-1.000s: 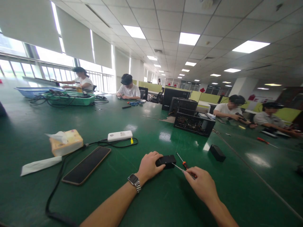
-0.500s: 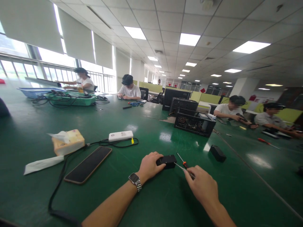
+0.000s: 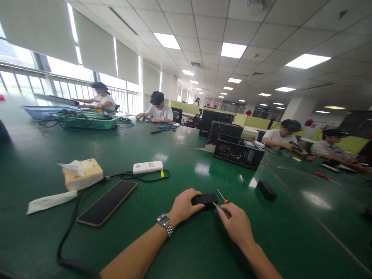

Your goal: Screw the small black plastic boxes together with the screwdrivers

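My left hand is closed around the left end of a small black box lying on the green table, thumb in front and fingers over the far side. In my right hand, pinched between thumb and fingers, is a slim metal tool. Its thin tip meets the right end of the box; whether it is a screwdriver or tweezers I cannot make out. Just beyond the right hand lies a screwdriver with an orange part, its handle mostly hidden by the fingers. A second black box rests further right.
Left of my hands are a phone, a white power bank-like device with a cable, and a tissue pack. An opened black computer case stands ahead. A red screwdriver lies far right. Several co-workers sit around the table.
My right hand has moved left, closer to the black box, and now covers more of the lying screwdriver. The left hand keeps its hold, almost unmoved.
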A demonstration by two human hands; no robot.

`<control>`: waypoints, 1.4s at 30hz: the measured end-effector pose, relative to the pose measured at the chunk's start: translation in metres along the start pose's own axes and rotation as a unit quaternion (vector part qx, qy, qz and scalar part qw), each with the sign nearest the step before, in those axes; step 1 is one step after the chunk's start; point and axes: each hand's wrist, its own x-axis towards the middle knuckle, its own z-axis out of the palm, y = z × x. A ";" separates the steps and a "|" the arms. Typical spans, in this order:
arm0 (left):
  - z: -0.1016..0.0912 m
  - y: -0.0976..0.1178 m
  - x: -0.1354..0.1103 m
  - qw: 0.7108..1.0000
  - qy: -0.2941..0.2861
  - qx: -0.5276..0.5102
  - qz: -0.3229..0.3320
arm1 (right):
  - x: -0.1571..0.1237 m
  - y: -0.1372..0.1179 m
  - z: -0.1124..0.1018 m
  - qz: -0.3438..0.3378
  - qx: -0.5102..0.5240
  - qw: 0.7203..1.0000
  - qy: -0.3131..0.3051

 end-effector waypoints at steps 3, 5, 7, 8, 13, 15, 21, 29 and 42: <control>0.003 0.002 -0.001 1.000 -0.003 -0.019 0.001 | -0.004 -0.017 0.012 -0.002 -0.050 0.999 0.007; 0.005 0.004 -0.003 1.000 0.004 -0.025 0.001 | -0.006 -0.025 0.021 0.010 -0.027 0.999 -0.014; 0.007 0.006 -0.005 1.000 0.018 -0.023 0.000 | -0.006 -0.027 0.028 0.027 0.008 0.999 -0.033; 0.008 0.006 -0.006 1.000 0.023 -0.019 0.000 | -0.006 -0.027 0.030 0.034 0.020 0.999 -0.037; 0.009 0.006 -0.008 1.000 0.027 -0.006 -0.012 | -0.005 -0.011 0.012 0.077 0.032 0.995 -0.051; 0.009 0.006 -0.007 0.999 0.027 -0.006 -0.018 | -0.007 0.001 0.000 0.068 0.048 0.993 -0.083; 0.008 0.005 -0.007 0.998 0.025 -0.009 -0.055 | -0.010 0.023 -0.018 -0.002 0.038 0.982 -0.187; 0.009 0.000 -0.007 0.998 0.023 -0.034 -0.044 | 0.008 0.048 -0.019 0.110 -0.068 0.991 0.017; 0.005 0.000 -0.007 0.997 0.067 -0.046 0.019 | 0.008 0.069 -0.015 0.089 0.403 0.894 0.177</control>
